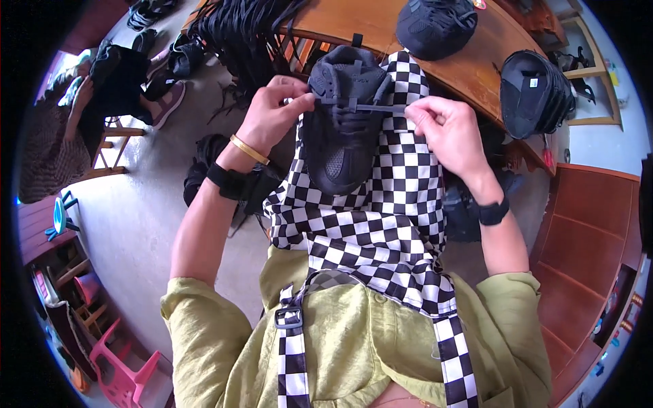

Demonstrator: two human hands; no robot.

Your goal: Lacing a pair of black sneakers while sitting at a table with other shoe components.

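Fingers (299, 104) pinch the lace (381, 108), the black shoe (343, 149) between them.

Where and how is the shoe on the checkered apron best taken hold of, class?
Probably by the collar, from the far side: the shoe lies toe nearest, so its collar end faces away, beyond the lace stretched across it.

Cannot see the sole of the black mesh-toed sneaker (342, 136), turned down onto the black-and-white checked cloth apron (405, 180). Cannot make out the ends of the flat dark-grey lace (381, 108), hidden in the fingers of the left hand (272, 112) and the right hand (452, 129). Cannot follow the hanging bundle of thin black cords (238, 34) past the upper edge, nor the pink plastic chair (124, 374) past the lower.
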